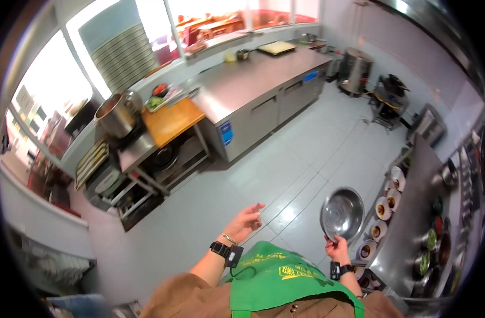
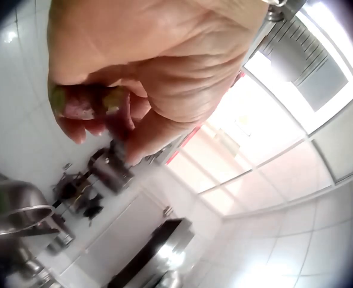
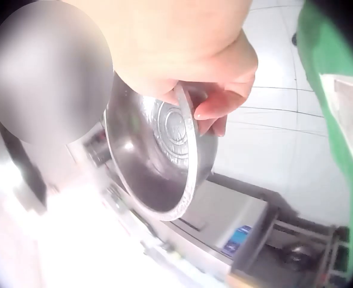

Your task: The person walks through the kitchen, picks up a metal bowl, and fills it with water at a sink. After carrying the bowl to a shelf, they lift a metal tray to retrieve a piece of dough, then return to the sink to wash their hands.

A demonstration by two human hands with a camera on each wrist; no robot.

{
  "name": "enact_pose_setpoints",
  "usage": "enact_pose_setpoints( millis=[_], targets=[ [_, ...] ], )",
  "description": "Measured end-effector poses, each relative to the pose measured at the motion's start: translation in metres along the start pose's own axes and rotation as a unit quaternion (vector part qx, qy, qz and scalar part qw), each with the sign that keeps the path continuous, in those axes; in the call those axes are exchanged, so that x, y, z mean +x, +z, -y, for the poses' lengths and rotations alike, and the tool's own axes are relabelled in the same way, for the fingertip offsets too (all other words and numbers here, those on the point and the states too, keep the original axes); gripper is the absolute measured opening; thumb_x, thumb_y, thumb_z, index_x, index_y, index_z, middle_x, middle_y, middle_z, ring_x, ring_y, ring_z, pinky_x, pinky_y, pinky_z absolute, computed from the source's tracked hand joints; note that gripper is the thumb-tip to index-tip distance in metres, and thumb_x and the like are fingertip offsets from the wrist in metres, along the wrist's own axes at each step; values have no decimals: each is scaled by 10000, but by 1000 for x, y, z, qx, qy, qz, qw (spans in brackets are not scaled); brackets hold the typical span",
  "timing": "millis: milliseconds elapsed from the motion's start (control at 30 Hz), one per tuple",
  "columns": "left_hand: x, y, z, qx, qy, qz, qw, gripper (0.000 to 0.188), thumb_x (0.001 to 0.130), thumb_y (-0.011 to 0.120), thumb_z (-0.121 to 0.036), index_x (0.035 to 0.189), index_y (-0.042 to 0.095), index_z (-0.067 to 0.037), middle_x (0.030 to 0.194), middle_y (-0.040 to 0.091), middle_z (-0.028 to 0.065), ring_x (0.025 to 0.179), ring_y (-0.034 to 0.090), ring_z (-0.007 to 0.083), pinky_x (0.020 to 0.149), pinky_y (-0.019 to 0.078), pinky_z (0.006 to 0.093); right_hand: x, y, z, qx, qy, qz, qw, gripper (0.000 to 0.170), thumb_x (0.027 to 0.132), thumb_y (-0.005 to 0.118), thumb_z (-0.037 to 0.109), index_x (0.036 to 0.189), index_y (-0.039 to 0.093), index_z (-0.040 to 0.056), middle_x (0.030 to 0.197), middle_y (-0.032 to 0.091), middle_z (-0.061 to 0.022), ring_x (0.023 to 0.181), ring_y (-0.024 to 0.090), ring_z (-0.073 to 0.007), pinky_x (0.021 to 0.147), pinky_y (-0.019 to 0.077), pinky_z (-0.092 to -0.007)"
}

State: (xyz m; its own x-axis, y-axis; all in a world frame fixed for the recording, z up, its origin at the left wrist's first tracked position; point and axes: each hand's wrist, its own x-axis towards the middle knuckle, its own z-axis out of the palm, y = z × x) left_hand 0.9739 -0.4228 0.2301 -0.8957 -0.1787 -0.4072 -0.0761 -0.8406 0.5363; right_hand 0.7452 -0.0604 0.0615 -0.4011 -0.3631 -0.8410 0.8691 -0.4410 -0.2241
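Observation:
My right hand [image 1: 336, 248] grips the rim of a round stainless-steel bowl [image 1: 342, 213], which it holds tilted over the floor beside the counter. In the right wrist view, the thumb and fingers pinch the rim; the shiny inside of the bowl [image 3: 149, 150] shows concentric rings at the bottom and nothing in it. My left hand [image 1: 246, 222] is raised over the floor in front of the green apron [image 1: 285, 273]. Its fingers curl round small pinkish and green pieces [image 2: 80, 108] in the left wrist view; most of them are hidden by the hand.
At right, several white bowls [image 1: 379, 231] of dark sauce line the edge of a steel counter [image 1: 393, 246]. Across the floor stand a long steel worktop [image 1: 242, 82], a wooden board [image 1: 171, 122] and a big pot [image 1: 115, 115]. A burner stand [image 1: 389, 103] is farther back.

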Motion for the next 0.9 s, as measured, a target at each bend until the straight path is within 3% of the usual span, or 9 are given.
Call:
enact_pose_setpoints(
  millis=[100,233,367,533,667,733,900],
  targets=[
    [-33,-51,-18,1,106,-58,993,309,887,597,-93,1184,526,-45,800,522,-4,765,521,104,742,473,298,48,79,-25,-173,41,-8,984,143,845,562,196,825,533,58,642,539,-65,508,515,-165,415,420,-221],
    [-80,-78,-35,-87,185,-178,962,197,934,544,-197,1079,541,-63,755,448,-1,699,446,130,657,419,279,96,177,-71,-300,64,28,952,103,860,552,158,849,534,57,673,569,-50,491,503,-159,380,413,-222],
    [-101,-123,-55,-115,231,-260,930,247,952,494,-269,1074,545,-60,759,462,9,700,458,143,663,416,287,139,265,-127,-372,92,59,922,89,852,555,125,877,529,44,694,577,-65,484,484,-169,402,395,-241],
    [-93,-131,-106,-146,307,-312,887,186,946,493,-200,1053,545,-56,773,496,24,708,491,156,670,426,298,190,360,-168,-417,150,72,893,113,846,576,132,889,525,41,694,569,-71,492,500,-175,407,424,-252],
    [-64,-136,-158,-106,326,-342,875,132,921,534,-111,1042,537,-58,799,556,42,694,506,145,671,433,296,199,437,-183,-458,101,94,878,144,868,570,147,934,544,21,667,565,-72,479,523,-165,394,444,-241],
    [-54,-142,-191,-85,325,-355,872,110,917,541,-88,1024,532,-62,807,570,55,687,503,142,662,429,286,208,470,-190,-520,75,115,843,148,868,569,147,929,564,12,665,573,-67,483,526,-154,393,441,-240],
    [-52,-146,-238,-61,330,-374,865,71,934,529,-107,955,508,-42,838,584,94,668,490,129,595,403,242,243,531,-236,-585,96,123,796,155,864,565,132,917,567,-13,674,589,-82,468,527,-148,396,444,-240]
  ],
)
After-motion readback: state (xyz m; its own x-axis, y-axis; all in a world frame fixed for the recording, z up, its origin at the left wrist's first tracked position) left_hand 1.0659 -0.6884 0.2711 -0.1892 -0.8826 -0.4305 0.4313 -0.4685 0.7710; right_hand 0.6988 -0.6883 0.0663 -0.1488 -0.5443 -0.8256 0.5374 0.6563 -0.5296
